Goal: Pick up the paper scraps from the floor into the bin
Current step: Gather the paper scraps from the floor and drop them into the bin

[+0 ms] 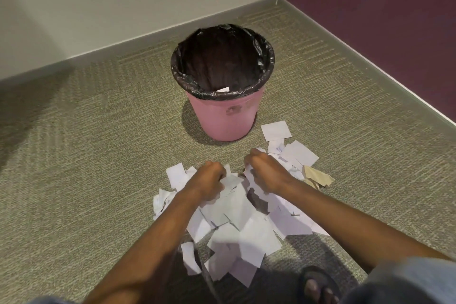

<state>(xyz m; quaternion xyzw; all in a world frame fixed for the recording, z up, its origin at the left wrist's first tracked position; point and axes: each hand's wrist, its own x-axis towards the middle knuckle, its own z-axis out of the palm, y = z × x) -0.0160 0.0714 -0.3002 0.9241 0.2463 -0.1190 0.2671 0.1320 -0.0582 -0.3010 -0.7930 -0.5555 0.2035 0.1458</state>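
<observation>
A round, tapered pink plastic bin (pixel 223 116) is seen standing upright on the ribbed, olive-green carpeted floor (pixel 98 155), near the corner of the room. It is lined with a crinkled, glossy black plastic bag (pixel 265 59) folded over the rim, and one white scrap (pixel 222 89) is visible inside. In front of the bin, a loose heap of flat, angular white paper scraps (pixel 237 217) is spread on the floor, with a few crumpled tan paper pieces (pixel 317 176) at its right edge. The left hand (pixel 209 180) is curled into a fist on the heap, closed around white scraps. The right hand (pixel 265 170) is likewise clenched on scraps, just beside the left. A dark sandal (pixel 318 281) is seen at the lower edge.
</observation>
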